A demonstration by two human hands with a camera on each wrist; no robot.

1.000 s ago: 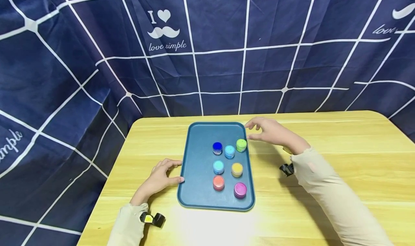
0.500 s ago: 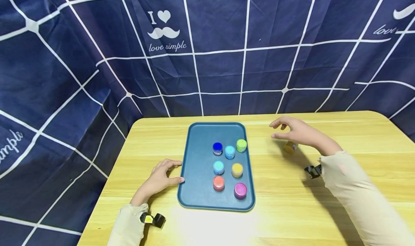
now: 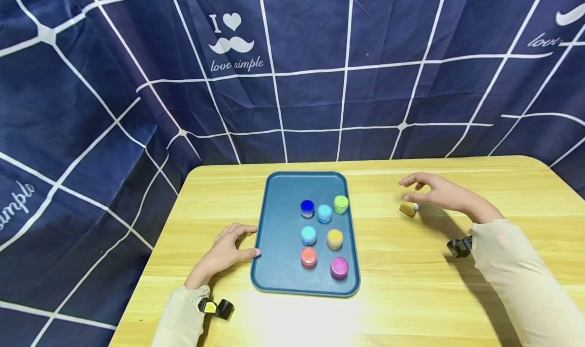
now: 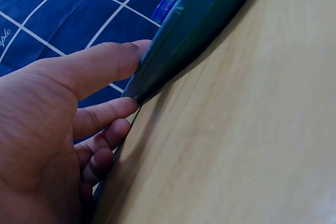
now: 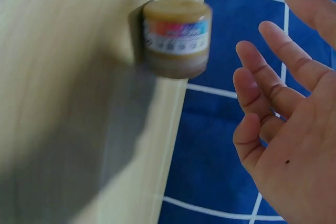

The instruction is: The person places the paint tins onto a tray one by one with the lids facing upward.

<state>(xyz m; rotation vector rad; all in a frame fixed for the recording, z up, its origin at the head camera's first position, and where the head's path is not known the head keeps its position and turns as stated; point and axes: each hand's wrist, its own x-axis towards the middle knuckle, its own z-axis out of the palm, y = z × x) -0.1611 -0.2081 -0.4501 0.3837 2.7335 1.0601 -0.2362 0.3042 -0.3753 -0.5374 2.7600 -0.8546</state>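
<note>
Brown jar sits beneath spread right hand, untouched.

A tray lies on the tabletop with seven small jars standing in its right half. The left hand rests against the tray's left rim. Well to the tray's right, another jar sits on the tabletop just under the right hand, apart from its fingers.
</note>
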